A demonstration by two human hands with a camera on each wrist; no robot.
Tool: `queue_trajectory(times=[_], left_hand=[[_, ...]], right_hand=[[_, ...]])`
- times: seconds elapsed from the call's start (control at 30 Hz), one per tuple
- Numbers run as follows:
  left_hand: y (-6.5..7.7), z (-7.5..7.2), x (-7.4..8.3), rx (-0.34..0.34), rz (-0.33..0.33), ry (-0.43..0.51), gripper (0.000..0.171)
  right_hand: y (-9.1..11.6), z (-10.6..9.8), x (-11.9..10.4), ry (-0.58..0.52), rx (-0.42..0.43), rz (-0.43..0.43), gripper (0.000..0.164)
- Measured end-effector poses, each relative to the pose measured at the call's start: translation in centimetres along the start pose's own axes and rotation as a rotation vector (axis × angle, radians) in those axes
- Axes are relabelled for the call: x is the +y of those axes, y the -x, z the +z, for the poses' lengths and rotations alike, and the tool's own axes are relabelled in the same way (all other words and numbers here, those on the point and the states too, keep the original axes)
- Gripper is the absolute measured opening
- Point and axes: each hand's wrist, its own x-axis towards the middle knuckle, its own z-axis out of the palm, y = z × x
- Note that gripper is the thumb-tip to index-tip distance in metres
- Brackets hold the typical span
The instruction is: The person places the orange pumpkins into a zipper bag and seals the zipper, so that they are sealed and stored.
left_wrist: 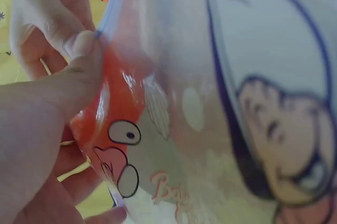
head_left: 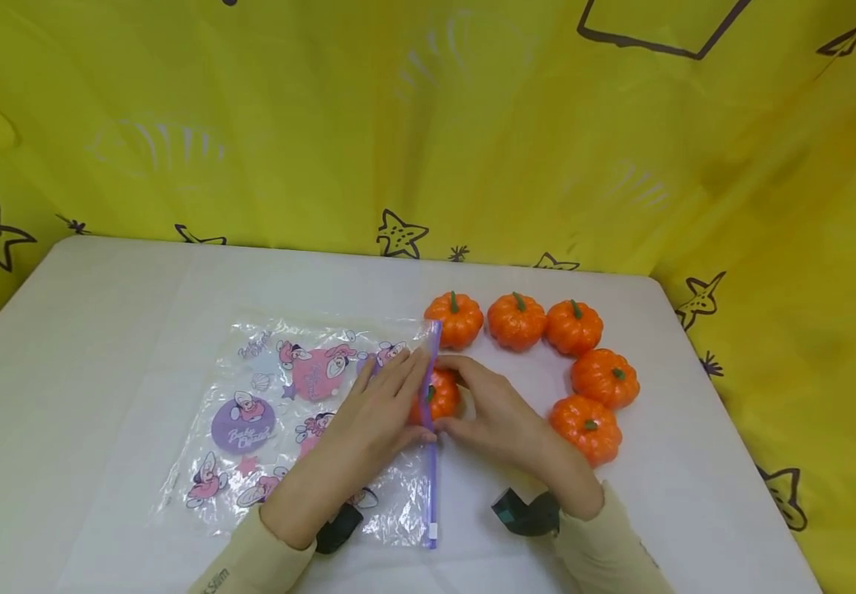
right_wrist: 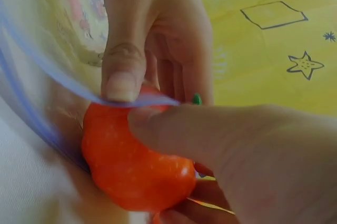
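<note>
A clear zip bag [head_left: 243, 425] with pink and purple cartoon prints lies flat, its purple zip edge [head_left: 432, 495] facing right. My left hand [head_left: 375, 412] lies over the bag and grips its opening edge; in the left wrist view the thumb [left_wrist: 81, 50] is on the zip strip. A small orange toy pumpkin [head_left: 446, 396] sits at the mouth, partly covered by the film. Around its right side curls my right hand [head_left: 498, 412], thumb and fingers holding it. In the right wrist view the bag's edge crosses the top of the pumpkin [right_wrist: 137, 166], close to both thumbs.
Several more orange pumpkins form a curve behind and to the right: one [head_left: 454, 320] by the bag's far corner, others [head_left: 517, 322] along the back, the nearest [head_left: 586, 431] beside my right forearm. A white table [head_left: 101, 330] bears everything, with a yellow patterned cloth [head_left: 309, 148] behind.
</note>
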Motion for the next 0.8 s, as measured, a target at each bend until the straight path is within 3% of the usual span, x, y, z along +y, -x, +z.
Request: queue_trajectory(times=[0.17, 0.37, 0.5, 0.67, 0.8], left_hand=[[0.1, -0.3, -0.2, -0.006, 0.027, -0.032, 0.09], [0.1, -1.3, -0.5, 0.049, 0.071, -0.017, 0.077], [0.2, -1.7, -0.6, 0.073, 0.1, 0.018, 0.074], [0.3, -1.6, -0.4, 0.064, 0.118, -0.005, 0.076], [0.3, -1.2, -0.1, 0.026, 0.093, -0.022, 0.079]], right_hand=[[0.0, 0.0, 0.1, -0.05, -0.045, 0.017, 0.07], [0.0, -0.2, 0.5, -0.048, -0.039, 0.002, 0.07], [-0.1, -0.1, 0.5, -0.026, 0.009, -0.014, 0.068], [-0.7, 1.1, 0.5, -0.046, 0.115, -0.058, 0.055], [-0.6, 1.2, 0.9, -0.035, 0.106, -0.072, 0.044]])
